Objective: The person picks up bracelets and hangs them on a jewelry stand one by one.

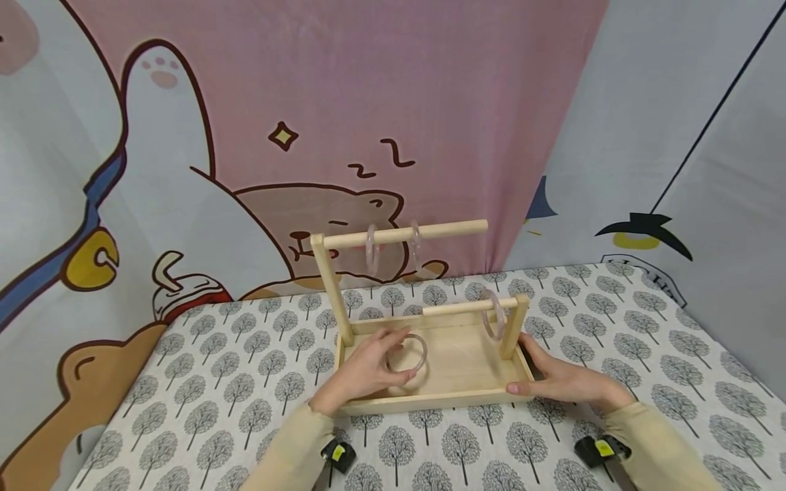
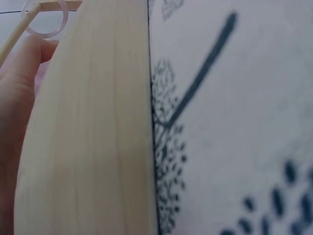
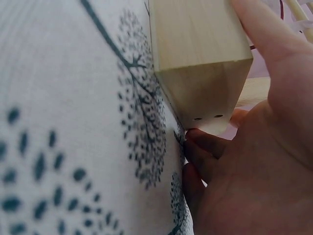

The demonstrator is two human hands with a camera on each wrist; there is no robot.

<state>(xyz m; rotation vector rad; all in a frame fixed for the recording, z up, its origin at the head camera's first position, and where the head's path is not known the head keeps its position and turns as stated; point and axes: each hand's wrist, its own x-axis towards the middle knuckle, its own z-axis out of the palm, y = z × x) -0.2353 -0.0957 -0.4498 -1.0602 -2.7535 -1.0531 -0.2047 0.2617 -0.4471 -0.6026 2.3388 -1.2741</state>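
Observation:
A pale wooden bangle stand has a shallow tray [image 1: 439, 399], a tall post with a long bar [image 1: 454, 230] and a short post with a lower bar [image 1: 448, 307]. My left hand [image 1: 368, 361] reaches over the tray's front wall and holds a translucent bangle [image 1: 424, 351] between thumb and fingers, low inside the tray. Two more bangles [image 1: 371, 251] hang on the long bar, and another bangle [image 1: 493, 315] hangs on the short one near its post. At the tray's right end my right hand [image 1: 561, 376] grips the corner, thumb in front and fingers behind.
The stand rests on a tablecloth [image 1: 460, 447] printed with trees. Behind the table hangs a cartoon-patterned curtain [image 1: 479, 102]. The long bar juts out above the left part of the tray, its right end free.

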